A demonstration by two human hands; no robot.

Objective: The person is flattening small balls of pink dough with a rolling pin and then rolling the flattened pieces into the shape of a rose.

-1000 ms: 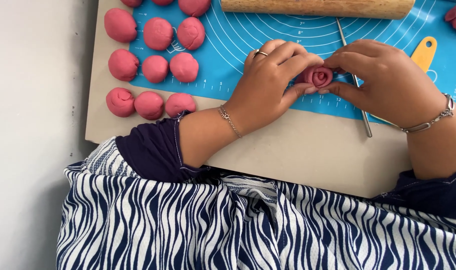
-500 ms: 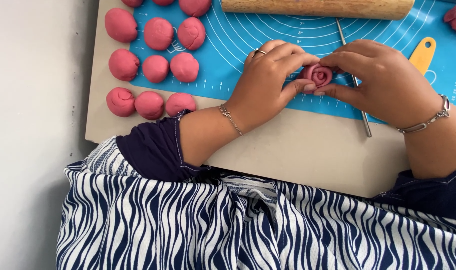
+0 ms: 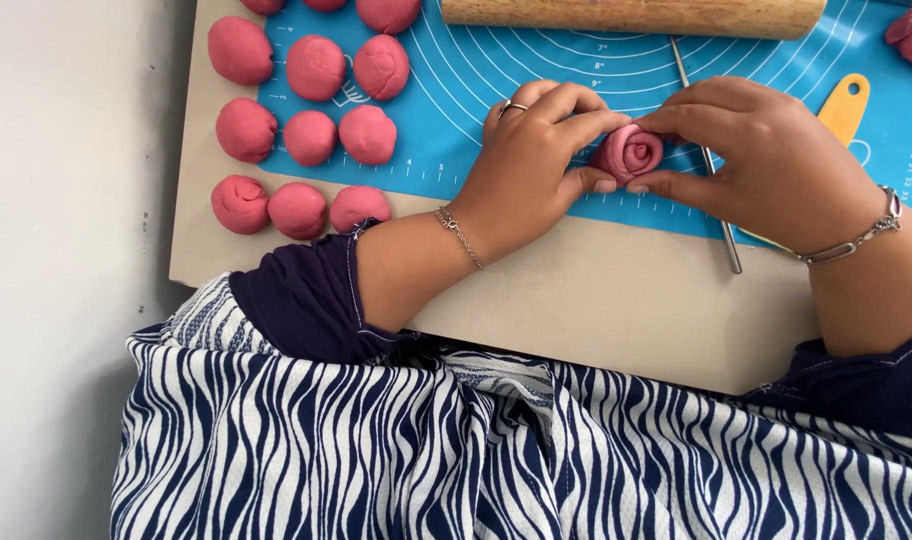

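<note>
Your left hand (image 3: 536,160) and right hand (image 3: 751,150) pinch a pink dough rose (image 3: 627,152) from both sides, fingertips pressed to its coiled petals, seemingly to keep the spiral tight, on the blue mat (image 3: 456,90). Eleven pink dough balls (image 3: 314,137) show at left; one wooden rolling pin (image 3: 631,15) lies beyond.

We are at a home baking table.
We see a blue baking mat (image 3: 456,80), a rolling pin (image 3: 631,15) and pink dough balls (image 3: 311,135).
</note>
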